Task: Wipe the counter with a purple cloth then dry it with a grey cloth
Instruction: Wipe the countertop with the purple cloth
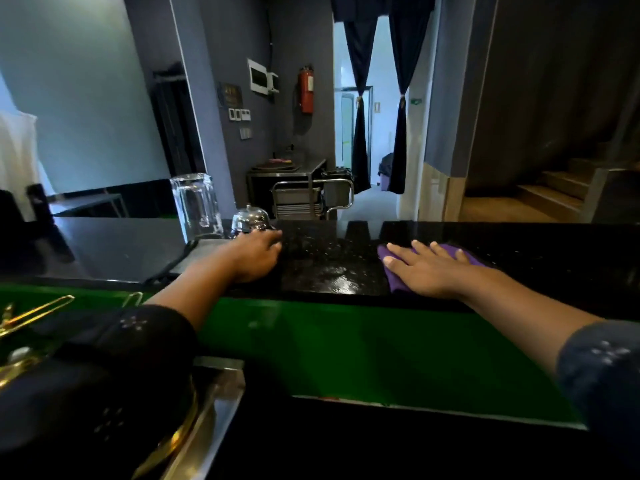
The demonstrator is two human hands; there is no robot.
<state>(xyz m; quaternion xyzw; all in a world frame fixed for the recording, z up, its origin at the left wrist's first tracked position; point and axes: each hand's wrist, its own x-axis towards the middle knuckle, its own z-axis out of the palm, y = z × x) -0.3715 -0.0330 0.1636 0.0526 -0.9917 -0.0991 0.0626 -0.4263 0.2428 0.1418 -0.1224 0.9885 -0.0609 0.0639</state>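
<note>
**Right hand flat on purple cloth; left hand resting on the surface**

The right hand (427,270) lies palm down on the purple cloth (393,277), fingers straight and spread, pressing the cloth onto the black surface (329,258) near its front edge. The cloth shows to the left of the hand and behind the fingertips; the rest is covered by the hand.

The left hand (254,256) rests on the surface well to the left of the cloth, fingers loosely curved; whether they hold anything cannot be told. Its fingertips sit just beside a chrome bell (250,220) standing toward the rear edge. A wet sheen shows on the surface between the two hands.

A grey cloth (192,259) lies flat just left of the left wrist. A clear glass vessel (196,206) stands behind it, left of the bell. A green panel (346,348) drops below the front edge.
</note>
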